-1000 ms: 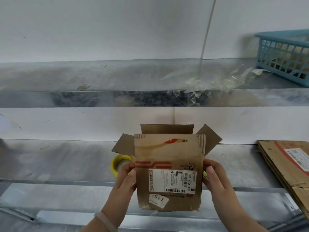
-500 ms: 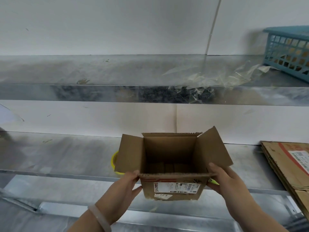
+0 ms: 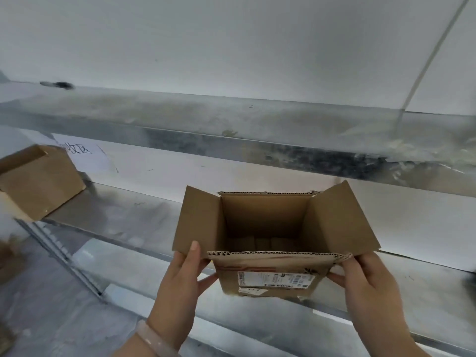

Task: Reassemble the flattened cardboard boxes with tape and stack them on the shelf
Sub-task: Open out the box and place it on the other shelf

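The box (image 3: 262,220) is held upright with its top open, over the near lip of the middle shelf (image 3: 134,217). I cannot tell whether its base touches the metal. Its left flap (image 3: 198,222) and right flap (image 3: 342,222) splay outward. The far and near flaps stand up, showing their corrugated edges. A white label (image 3: 275,278) is stuck on the near side.

The left hand (image 3: 180,276) grips the box's left side, with the thumb lying up against the left flap and the fingers curled in under the wall. It wears a pale bracelet (image 3: 152,336) at the wrist. The right hand (image 3: 365,282) holds the near right corner, with the thumb on the torn near edge and the fingers tucked below the right flap.

A second box (image 3: 38,181) sits at the far left end of the same shelf, overhanging its near edge and well apart from the held one. Between the 2 boxes lies a wide stretch of bare, scuffed galvanised metal, running back to the white wall (image 3: 231,47).

The upper shelf (image 3: 180,117) crosses above, its front lip well above the box's flaps. Crumpled clear film (image 3: 422,148) lies on it at the right. A paper sign (image 3: 79,153) with dark characters is on the wall just right of the second box.
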The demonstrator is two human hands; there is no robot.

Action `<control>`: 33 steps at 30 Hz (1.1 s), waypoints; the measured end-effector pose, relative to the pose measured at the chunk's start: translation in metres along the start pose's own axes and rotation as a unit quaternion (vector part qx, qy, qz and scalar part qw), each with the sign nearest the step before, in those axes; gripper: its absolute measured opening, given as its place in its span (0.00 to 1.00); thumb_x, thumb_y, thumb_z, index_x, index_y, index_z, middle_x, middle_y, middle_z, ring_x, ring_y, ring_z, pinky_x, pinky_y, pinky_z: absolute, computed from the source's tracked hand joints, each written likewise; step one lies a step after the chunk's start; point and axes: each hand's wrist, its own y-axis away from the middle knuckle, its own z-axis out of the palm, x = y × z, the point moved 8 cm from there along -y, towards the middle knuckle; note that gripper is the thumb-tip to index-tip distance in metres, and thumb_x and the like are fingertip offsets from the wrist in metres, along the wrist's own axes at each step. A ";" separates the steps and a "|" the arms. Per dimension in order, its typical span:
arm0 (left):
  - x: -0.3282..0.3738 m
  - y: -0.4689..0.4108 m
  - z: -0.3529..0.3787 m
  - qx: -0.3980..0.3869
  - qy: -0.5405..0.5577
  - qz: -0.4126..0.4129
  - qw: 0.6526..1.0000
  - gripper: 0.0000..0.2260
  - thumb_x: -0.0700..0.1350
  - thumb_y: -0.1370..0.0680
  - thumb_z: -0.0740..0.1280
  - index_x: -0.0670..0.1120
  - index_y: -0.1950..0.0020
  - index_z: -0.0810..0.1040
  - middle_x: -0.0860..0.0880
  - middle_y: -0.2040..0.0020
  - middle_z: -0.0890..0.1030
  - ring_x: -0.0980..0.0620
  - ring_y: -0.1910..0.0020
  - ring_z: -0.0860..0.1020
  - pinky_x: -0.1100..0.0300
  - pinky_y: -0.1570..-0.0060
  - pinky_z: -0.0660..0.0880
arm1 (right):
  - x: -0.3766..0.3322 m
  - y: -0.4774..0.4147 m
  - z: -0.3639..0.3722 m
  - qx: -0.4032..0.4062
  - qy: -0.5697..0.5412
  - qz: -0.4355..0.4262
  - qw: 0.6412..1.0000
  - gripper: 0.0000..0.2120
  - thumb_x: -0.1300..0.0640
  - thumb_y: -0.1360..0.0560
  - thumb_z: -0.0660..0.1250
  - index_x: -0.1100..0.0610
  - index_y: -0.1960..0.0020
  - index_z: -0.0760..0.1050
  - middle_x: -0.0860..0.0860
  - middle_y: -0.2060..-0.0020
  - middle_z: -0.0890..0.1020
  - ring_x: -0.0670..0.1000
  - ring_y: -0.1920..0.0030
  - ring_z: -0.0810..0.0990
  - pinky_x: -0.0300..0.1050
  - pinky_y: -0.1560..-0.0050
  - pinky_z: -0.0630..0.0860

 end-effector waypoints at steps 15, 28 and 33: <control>0.056 -0.092 -0.334 0.183 0.078 -0.016 0.980 0.07 0.46 0.18 0.60 0.47 0.46 0.76 0.45 0.50 0.81 0.50 0.47 0.78 0.45 0.46 0.76 | -0.049 0.082 0.374 -0.171 0.081 -0.042 0.981 0.12 0.56 0.18 0.58 0.55 0.60 0.73 0.53 0.63 0.82 0.54 0.59 0.81 0.52 0.55 0.77; 0.108 -0.235 -0.440 0.218 -0.022 0.011 0.976 0.13 0.52 0.17 0.51 0.52 0.35 0.67 0.49 0.34 0.73 0.53 0.36 0.70 0.60 0.38 0.73 | -0.101 0.015 0.637 -0.258 0.069 -0.033 0.963 0.12 0.57 0.18 0.56 0.64 0.51 0.75 0.62 0.59 0.80 0.66 0.53 0.79 0.59 0.50 0.77; 0.097 -0.272 -0.465 0.244 -0.075 -0.014 0.967 0.15 0.44 0.17 0.55 0.43 0.30 0.64 0.52 0.40 0.72 0.56 0.41 0.72 0.65 0.32 0.62 | -0.098 0.003 0.715 -0.304 -0.007 0.022 0.952 0.12 0.52 0.17 0.56 0.50 0.44 0.78 0.58 0.50 0.82 0.61 0.48 0.81 0.63 0.39 0.74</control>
